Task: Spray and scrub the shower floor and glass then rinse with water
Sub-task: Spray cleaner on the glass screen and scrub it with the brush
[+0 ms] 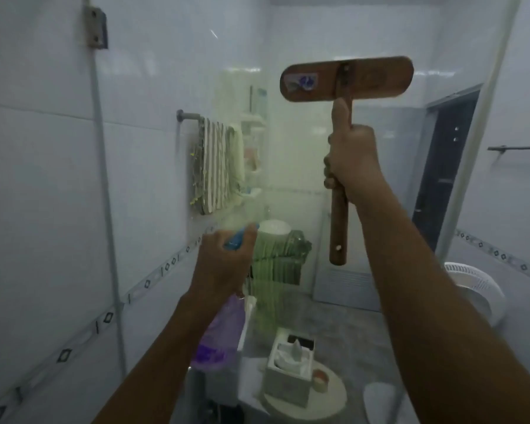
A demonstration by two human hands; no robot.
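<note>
Low on my left, my left grip [224,258] is wrapped round the neck of the one spray bottle [219,332]. My fingers are over its blue trigger head, which is turned toward the glass, and the purple body hangs below my wrist. Higher on the right, my right grip [352,160] is closed tight round the wooden handle of the one scrub brush [364,78], thumb laid up the shaft. Its long oval head sits crosswise above my fist with the flat back facing me and one sticker on the left half. The handle's tail, with one hole in it, pokes out below my fist. I cannot tell whether the brush face is touching the pane.

Just past both grips stands the one glass panel [288,166], coated in the middle with a greenish film that runs down in streaks between my two arms. One hinge [96,27] with two screws sits at its upper left edge.

Through the glass, low down, one tissue box [291,365] stands on a round white top [334,405] with one small cup [320,379] just beside it. Farther back there is one towel rail [190,115] on the tiled wall, holding hanging cloths too hazy to count. One dark doorway [447,154] is at far right
</note>
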